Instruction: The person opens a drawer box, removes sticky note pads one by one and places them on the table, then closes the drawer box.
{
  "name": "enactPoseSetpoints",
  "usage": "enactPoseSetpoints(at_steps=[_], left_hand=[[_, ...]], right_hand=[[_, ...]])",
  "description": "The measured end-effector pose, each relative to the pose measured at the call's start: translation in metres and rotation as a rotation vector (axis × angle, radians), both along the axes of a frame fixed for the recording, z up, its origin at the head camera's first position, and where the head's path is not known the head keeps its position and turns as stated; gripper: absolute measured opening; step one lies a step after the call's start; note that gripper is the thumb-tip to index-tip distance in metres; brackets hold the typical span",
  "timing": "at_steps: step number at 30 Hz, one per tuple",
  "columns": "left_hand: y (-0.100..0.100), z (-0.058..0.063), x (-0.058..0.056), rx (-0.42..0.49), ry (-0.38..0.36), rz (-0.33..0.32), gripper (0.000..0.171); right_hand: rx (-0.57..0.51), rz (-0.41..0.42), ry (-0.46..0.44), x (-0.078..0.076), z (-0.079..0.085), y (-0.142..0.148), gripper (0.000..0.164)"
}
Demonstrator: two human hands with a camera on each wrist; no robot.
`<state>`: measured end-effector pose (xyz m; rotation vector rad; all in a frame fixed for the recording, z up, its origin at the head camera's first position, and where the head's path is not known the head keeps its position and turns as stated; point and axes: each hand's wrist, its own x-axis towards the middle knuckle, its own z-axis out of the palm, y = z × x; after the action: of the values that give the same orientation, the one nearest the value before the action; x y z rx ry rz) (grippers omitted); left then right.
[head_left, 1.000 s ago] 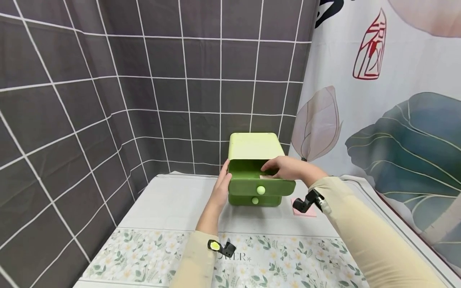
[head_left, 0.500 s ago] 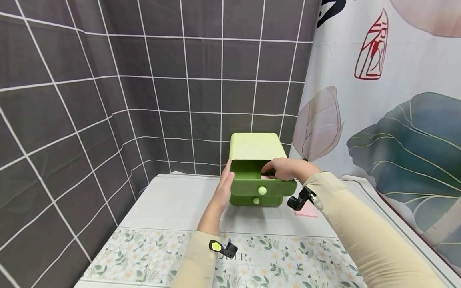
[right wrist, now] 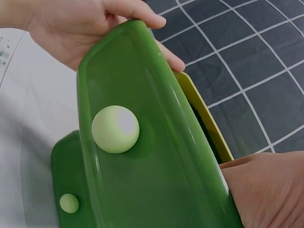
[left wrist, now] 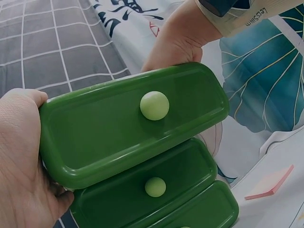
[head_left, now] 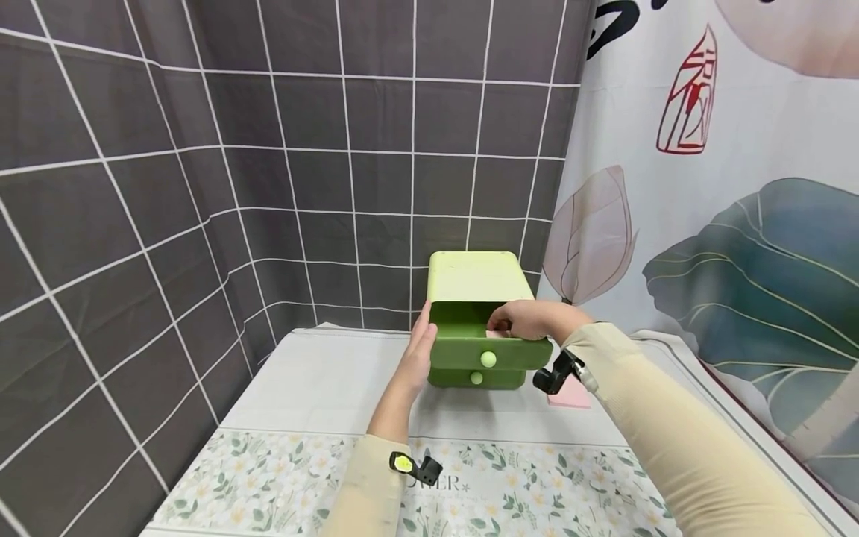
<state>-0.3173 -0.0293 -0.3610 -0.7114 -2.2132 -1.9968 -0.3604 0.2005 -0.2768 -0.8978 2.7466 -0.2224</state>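
Observation:
A small drawer unit has a pale green top point(head_left: 478, 274) and dark green drawers with round knobs; its top drawer point(head_left: 456, 353) is pulled out. My left hand point(head_left: 414, 354) rests along the unit's left side, fingers extended and thumb at the drawer's edge. In the left wrist view, this hand point(left wrist: 21, 147) lies against the drawer's left end. My right hand point(head_left: 526, 319) reaches into the drawer from the right with bent fingers. A pale pink flat piece point(head_left: 498, 334) shows right below the fingertips; I cannot tell whether they pinch it. In the right wrist view, the drawer front hides those fingers.
A pink pad, like sticky notes, point(head_left: 569, 393) lies on the white table point(head_left: 322, 380) right of the unit. A floral runner point(head_left: 268, 477) crosses the table's front. Behind hang a dark checked cloth point(head_left: 376, 186) and a printed white curtain point(head_left: 624, 119).
The right hand has shifted slightly left inside the drawer, and its fingers have drawn closer together over the pink piece. The left hand stays at the unit's side; the view tilts slightly.

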Motion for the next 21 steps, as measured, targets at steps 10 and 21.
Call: enactPoseSetpoints(at_steps=[10, 21], left_hand=[[-0.0017, 0.0115, 0.0126, -0.033, -0.001, 0.0, 0.051], [-0.0039, 0.0102, 0.0111, -0.022, -0.003, -0.015, 0.051]], right_hand=[[-0.019, -0.005, 0.011, -0.0018, -0.0029, -0.0021, 0.04], [-0.052, -0.002, 0.0, -0.0016, -0.0037, -0.0033, 0.028]])
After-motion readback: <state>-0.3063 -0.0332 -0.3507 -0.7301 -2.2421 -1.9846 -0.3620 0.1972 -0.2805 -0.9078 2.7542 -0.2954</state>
